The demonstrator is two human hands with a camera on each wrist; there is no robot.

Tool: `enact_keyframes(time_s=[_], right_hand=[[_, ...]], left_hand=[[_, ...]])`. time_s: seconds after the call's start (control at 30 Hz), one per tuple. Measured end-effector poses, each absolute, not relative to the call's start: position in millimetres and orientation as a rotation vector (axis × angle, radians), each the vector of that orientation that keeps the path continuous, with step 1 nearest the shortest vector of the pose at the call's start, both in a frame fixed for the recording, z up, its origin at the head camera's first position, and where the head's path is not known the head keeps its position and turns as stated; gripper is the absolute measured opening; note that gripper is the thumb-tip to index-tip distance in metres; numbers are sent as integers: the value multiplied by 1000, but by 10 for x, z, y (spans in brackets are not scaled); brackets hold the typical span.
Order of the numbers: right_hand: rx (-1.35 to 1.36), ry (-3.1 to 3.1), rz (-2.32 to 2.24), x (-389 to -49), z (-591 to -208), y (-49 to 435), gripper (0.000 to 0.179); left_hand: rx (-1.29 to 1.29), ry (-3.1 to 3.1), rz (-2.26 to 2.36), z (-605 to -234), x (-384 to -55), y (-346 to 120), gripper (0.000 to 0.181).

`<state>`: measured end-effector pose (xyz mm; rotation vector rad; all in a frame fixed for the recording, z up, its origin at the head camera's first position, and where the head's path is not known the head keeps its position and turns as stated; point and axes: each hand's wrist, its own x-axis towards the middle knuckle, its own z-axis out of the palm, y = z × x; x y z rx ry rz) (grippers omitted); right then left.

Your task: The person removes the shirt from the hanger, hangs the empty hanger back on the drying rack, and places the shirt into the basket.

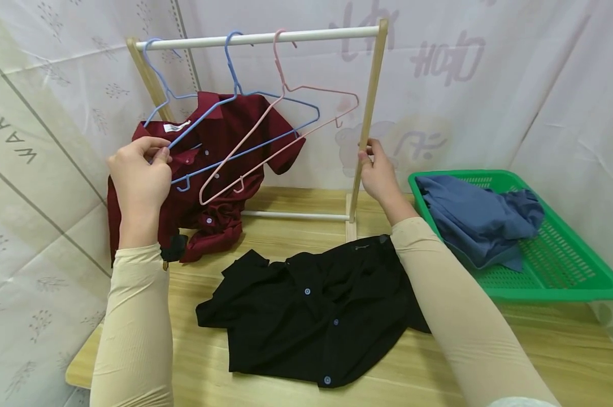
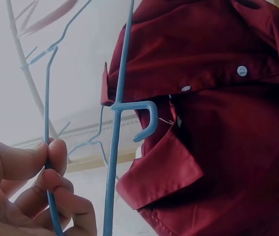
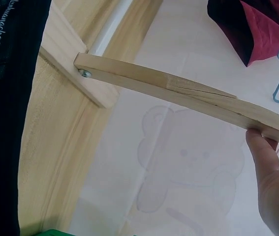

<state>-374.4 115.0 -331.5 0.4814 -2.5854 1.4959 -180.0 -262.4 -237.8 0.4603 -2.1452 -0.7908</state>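
My left hand (image 1: 142,172) pinches the left arm of a blue hanger (image 1: 265,148), which hooks over the white rail (image 1: 204,42) in the middle. In the left wrist view, thumb and fingers close round its wire (image 2: 48,108). My right hand (image 1: 379,172) grips the rack's right wooden post (image 1: 371,96); the right wrist view shows the thumb against the wood. Behind the left hand, a dark red shirt (image 1: 245,121) hangs on another blue hanger (image 1: 156,68) at the rail's left end. A bare pink hanger (image 1: 281,73) hangs to the right of the middle one.
A black shirt (image 1: 281,316) with buttons lies spread on the wooden table (image 1: 194,362) before the rack. At the right stands a green basket (image 1: 581,294) holding a blue garment (image 1: 484,215). A patterned curtain (image 1: 540,85) backs the rack.
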Motion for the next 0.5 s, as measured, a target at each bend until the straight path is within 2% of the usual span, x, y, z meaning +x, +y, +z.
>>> enact_keyframes(time_s=[0.4,0.5], right_hand=[[482,-2582,1495,-3742,-3319,1155,45],[481,-2576,1503,-3728,-3316,1148,44]], left_hand=[[486,-2162,-764,-2438,-1768,-2598,29],[415,-2125,-702,-2435,-1721,-2574,30]])
